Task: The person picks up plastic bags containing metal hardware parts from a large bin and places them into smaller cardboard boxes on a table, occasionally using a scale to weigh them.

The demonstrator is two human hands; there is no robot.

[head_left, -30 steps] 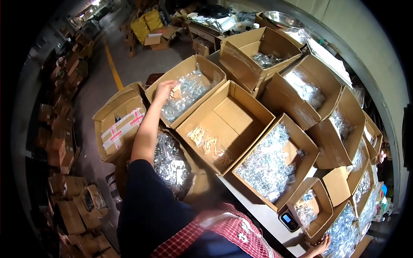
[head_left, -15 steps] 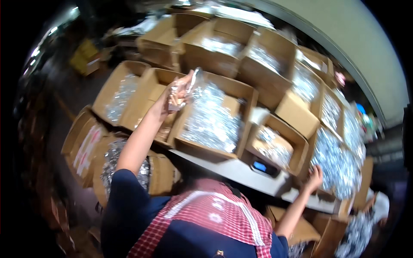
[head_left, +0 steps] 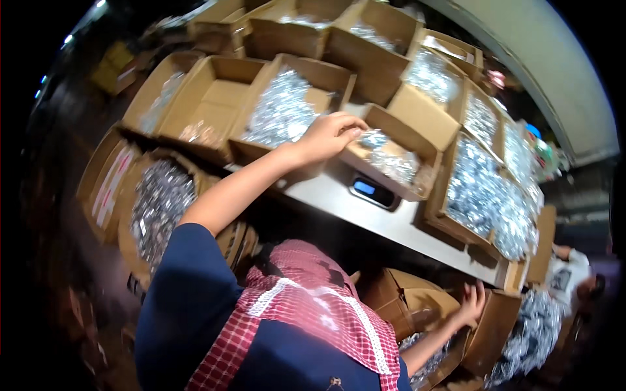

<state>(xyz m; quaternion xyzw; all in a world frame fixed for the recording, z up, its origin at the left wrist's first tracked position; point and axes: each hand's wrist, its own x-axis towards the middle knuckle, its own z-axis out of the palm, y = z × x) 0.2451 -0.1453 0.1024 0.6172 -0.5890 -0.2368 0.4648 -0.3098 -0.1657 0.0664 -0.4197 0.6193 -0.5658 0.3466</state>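
Observation:
My left hand [head_left: 329,137] reaches over the left rim of a small cardboard box [head_left: 394,182], its fingers loosely bent and a little apart from the thumb. Inside that box, clear packets [head_left: 391,164] with shiny contents lie close to the fingertips. Beneath its front side sits a dark device with a lit blue display [head_left: 365,188], like a scale. My right hand [head_left: 471,305] is low at the right, fingers spread and empty, beside the upright flap of an open carton [head_left: 499,326] below the table edge. Silvery packets [head_left: 424,345] show partly in the carton.
A white table [head_left: 339,199] carries several open boxes. Silvery packets [head_left: 280,107] fill one; coppery pieces [head_left: 202,133] lie in another. A heaped box [head_left: 486,189] stands at the right. Dark silvery packets [head_left: 163,202] fill a carton at the left. Another person [head_left: 570,277] is at far right.
My left hand moved right and down to the small box; the clear bag with coppery pieces is no longer in it. My right hand dropped from the heaped box to below the table edge.

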